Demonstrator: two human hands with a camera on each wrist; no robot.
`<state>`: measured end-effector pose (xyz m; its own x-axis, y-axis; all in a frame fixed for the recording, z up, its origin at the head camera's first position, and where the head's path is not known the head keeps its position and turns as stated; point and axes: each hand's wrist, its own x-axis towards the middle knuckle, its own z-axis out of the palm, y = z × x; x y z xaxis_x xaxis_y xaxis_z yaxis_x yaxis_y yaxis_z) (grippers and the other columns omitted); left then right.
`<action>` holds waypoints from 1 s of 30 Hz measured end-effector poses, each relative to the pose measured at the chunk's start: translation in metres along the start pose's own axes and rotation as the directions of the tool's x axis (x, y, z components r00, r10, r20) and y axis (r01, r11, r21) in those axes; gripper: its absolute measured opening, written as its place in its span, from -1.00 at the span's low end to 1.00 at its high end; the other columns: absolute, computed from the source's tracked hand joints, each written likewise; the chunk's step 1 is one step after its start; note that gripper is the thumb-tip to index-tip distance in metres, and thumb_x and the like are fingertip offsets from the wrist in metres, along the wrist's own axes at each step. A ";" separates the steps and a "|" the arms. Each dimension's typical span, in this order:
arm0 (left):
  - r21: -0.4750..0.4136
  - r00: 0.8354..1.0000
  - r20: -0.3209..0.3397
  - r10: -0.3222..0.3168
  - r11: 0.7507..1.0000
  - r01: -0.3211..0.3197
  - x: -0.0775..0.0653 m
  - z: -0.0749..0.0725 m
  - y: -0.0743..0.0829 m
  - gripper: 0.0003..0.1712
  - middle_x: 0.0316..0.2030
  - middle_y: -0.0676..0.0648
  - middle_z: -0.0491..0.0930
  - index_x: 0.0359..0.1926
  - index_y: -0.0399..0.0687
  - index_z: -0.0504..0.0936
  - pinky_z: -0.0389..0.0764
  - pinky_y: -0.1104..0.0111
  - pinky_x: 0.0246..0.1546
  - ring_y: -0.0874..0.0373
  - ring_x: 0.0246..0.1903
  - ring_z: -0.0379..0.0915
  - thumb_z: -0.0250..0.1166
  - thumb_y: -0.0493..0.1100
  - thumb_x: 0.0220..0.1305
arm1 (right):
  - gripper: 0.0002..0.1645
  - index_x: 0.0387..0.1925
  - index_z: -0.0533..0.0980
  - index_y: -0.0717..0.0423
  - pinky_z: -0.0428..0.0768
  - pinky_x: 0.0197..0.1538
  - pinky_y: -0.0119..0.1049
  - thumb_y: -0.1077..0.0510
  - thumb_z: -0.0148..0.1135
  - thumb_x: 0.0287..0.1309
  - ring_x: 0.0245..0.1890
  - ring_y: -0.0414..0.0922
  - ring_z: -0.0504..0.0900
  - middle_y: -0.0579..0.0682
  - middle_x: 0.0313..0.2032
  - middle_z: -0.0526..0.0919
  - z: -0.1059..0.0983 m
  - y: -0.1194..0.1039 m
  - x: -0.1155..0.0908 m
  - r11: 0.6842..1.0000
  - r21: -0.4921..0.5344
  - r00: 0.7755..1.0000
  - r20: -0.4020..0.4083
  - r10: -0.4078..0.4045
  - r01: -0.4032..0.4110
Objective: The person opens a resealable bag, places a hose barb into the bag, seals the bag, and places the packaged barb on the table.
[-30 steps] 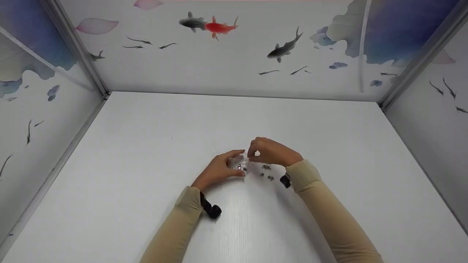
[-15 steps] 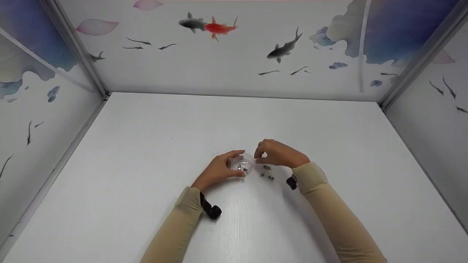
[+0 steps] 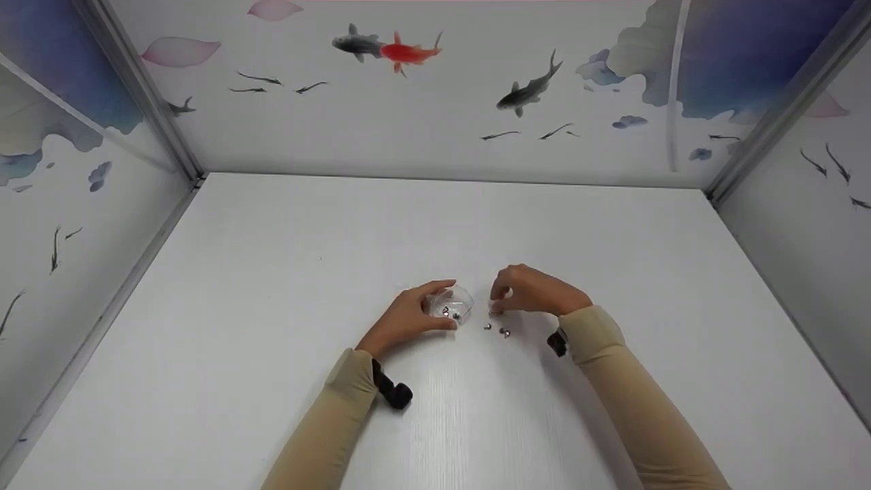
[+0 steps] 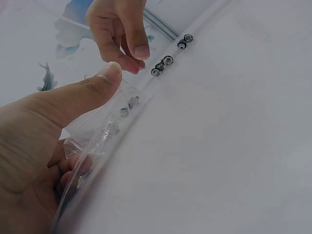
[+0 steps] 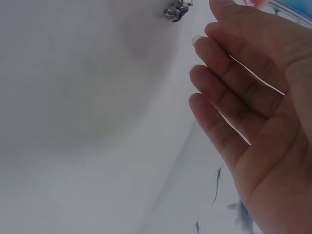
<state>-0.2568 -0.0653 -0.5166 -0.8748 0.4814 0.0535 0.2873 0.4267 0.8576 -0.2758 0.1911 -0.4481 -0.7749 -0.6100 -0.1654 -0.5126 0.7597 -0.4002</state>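
A clear plastic bag (image 3: 465, 299) stands with its mouth toward the right, and my left hand (image 3: 405, 314) grips it between thumb and fingers. Inside, a few small metal pieces (image 4: 129, 106) show through the film. To the bag's right, several loose silvery metal pieces with dark rings (image 3: 504, 333) lie on the table; their exact kind is too small to make out. My right hand (image 3: 537, 289) hovers low over the farther ones, partly hiding them, its fingers relaxed and bent. In the right wrist view its fingertips come near a metal piece (image 5: 172, 12).
The white tabletop (image 3: 306, 238) is bounded by panels at the back and both sides. A back panel (image 3: 422, 122) carries painted fish. Black wrist cameras (image 3: 398, 395) sit on both cuffs.
My right hand has left the bag's mouth and moved right, over the loose metal pieces. The bag's opening has spread wider into view. The left hand has stayed put.
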 end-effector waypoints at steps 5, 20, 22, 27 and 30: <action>0.010 1.000 0.001 -0.010 1.000 0.010 0.000 0.000 0.001 -0.13 0.30 0.02 0.40 0.34 0.27 0.39 0.32 0.16 0.25 0.13 0.23 0.33 0.51 0.10 -0.03 | -0.83 -0.26 0.70 0.06 0.53 -0.02 -0.17 0.11 0.38 0.10 -0.18 -0.13 0.55 -0.09 -0.28 0.69 0.002 0.006 -0.003 0.999 0.004 0.999 0.024 0.042 -0.042; 0.007 1.000 -0.007 -0.014 1.000 0.014 0.000 0.000 0.003 -0.13 0.28 -0.02 0.43 0.33 0.24 0.40 0.34 0.14 0.23 0.11 0.21 0.34 0.52 0.08 -0.04 | -0.87 -0.31 0.71 0.02 0.55 -0.12 -0.25 0.11 0.41 0.06 -0.31 -0.21 0.53 -0.14 -0.35 0.68 0.007 0.013 -0.003 0.997 0.015 0.994 0.074 0.074 -0.076; 0.004 1.000 -0.008 -0.011 1.000 0.011 -0.001 0.000 0.003 -0.13 0.28 -0.03 0.43 0.33 0.21 0.40 0.34 0.14 0.23 0.11 0.21 0.34 0.52 0.08 -0.05 | -0.88 -0.31 0.70 0.02 0.55 -0.10 -0.25 0.11 0.41 0.06 -0.31 -0.21 0.53 -0.15 -0.36 0.68 0.007 0.012 -0.003 0.996 0.019 0.994 0.075 0.085 -0.087; 0.008 1.000 -0.009 -0.001 1.000 0.001 0.000 0.000 0.002 -0.13 0.28 -0.02 0.43 0.33 0.18 0.41 0.33 0.14 0.23 0.11 0.19 0.36 0.52 0.07 -0.04 | -0.88 -0.31 0.70 0.01 0.53 -0.08 -0.24 0.11 0.41 0.07 -0.27 -0.20 0.52 -0.15 -0.34 0.67 0.007 0.011 -0.005 0.996 0.017 0.994 0.068 0.083 -0.085; 0.017 1.000 -0.006 0.014 1.000 -0.013 0.000 0.001 0.002 -0.14 0.29 0.00 0.42 0.34 0.17 0.40 0.33 0.14 0.24 0.12 0.19 0.36 0.52 0.06 -0.03 | -0.90 -0.32 0.70 0.00 0.51 -0.08 -0.23 0.12 0.39 0.08 -0.25 -0.19 0.51 -0.15 -0.34 0.66 0.006 0.011 -0.006 0.997 0.014 0.995 0.065 0.078 -0.079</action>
<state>-0.2561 -0.0640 -0.5154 -0.8733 0.4823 0.0684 0.3058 0.4335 0.8477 -0.2745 0.2012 -0.4572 -0.7870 -0.5620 -0.2545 -0.4442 0.8025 -0.3983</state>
